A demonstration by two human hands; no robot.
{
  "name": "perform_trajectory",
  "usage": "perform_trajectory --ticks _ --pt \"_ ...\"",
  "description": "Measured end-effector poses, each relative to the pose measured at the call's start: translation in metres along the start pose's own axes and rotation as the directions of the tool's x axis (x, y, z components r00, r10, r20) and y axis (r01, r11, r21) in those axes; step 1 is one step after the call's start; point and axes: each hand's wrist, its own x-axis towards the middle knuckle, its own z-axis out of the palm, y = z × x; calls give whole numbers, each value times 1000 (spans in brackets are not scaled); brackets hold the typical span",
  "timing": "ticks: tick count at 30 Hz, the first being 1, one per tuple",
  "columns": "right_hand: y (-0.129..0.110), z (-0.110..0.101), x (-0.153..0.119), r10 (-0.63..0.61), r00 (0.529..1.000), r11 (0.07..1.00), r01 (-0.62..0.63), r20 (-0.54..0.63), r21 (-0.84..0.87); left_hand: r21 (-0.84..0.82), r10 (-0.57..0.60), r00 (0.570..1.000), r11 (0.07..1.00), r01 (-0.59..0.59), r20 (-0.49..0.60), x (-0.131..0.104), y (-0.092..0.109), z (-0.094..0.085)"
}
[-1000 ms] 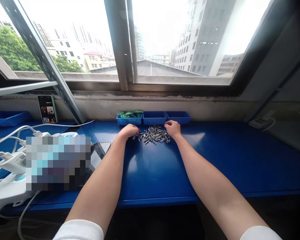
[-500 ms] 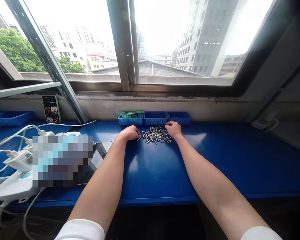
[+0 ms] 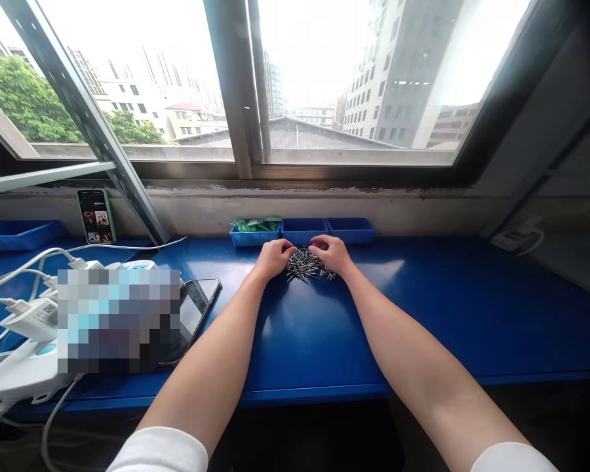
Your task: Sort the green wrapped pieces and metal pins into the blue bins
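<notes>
A loose pile of small, thin metal pins or rivet-like pieces (image 3: 305,265) lies on the blue tabletop (image 3: 314,347). At the pile's left side my left hand (image 3: 275,256) is closed, thumb and fingers pinched together over its upper edge. My right hand (image 3: 332,254) curls over the upper right of the same pile, also pinched. Whatever is between the fingertips of either hand is too small to make out. Just behind the hands stand three blue trays in a row: the left one (image 3: 255,240) holds green packets (image 3: 258,225), beside a middle tray (image 3: 299,233) and a right tray (image 3: 354,235).
On the left lie a dark tablet or phone (image 3: 201,305), a blurred-out patch, and a white power strip (image 3: 19,377) with chargers and cables. A phone (image 3: 97,216) leans upright near a metal shelf post (image 3: 128,190). Another blue tray (image 3: 24,236) sits far left. A window closes off the back.
My left hand has moved right and slightly up, from the pile's left edge to its upper side. My right hand has shifted a little left, so the hands are closer together.
</notes>
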Motion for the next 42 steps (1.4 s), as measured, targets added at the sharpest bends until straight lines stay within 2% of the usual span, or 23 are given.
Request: perform_trajectory --ticks 3,8,11,14,17,20,22,24,26,28,30,33,38,42 --pt "-5 2 -1 -57 994 998 59 93 -21 -26 41 999 999 -42 -19 0 5 9" --pt "-1 5 0 -14 996 999 17 83 -33 -128 93 993 987 -101 -71 -2 6 14" --pt "1 6 2 14 997 993 -23 75 116 -146 110 989 981 -124 -102 -2 4 15" --pt "0 6 2 45 993 939 -80 109 335 -130 84 988 986 -101 -130 -1 3 16" --pt "-3 5 2 94 988 890 -138 121 435 -135 68 990 987 -85 -122 1 3 17" --pt "-1 3 5 180 982 873 -182 50 452 -128 41 990 990 -59 -138 4 0 16" --pt "5 0 8 243 968 881 -191 -66 433 -96 -31 984 995 14 -174 7 -6 10" --pt "14 -3 12 304 930 892 -202 -205 405 -53 -159 969 987 151 -192 9 -14 2" --pt "23 -6 16 352 889 892 -224 -293 392 -32 -297 931 954 297 -214 10 -21 -6" --pt "32 -9 19 381 857 891 -240 -347 386 -31 -321 920 946 323 -225 8 -26 -10" --pt "37 -10 20 392 842 890 -246 -370 385 -46 -294 928 955 292 -229 7 -26 -9" --pt "41 -10 21 386 851 893 -248 -355 376 -58 -220 953 975 212 -208 5 -21 2" --pt "35 -9 18 351 882 907 -236 -314 350 -26 -88 995 996 86 -52 4 -6 23" --pt "23 -9 13 314 895 947 -271 -317 173 -55 -61 998 997 60 -21 5 3 32"
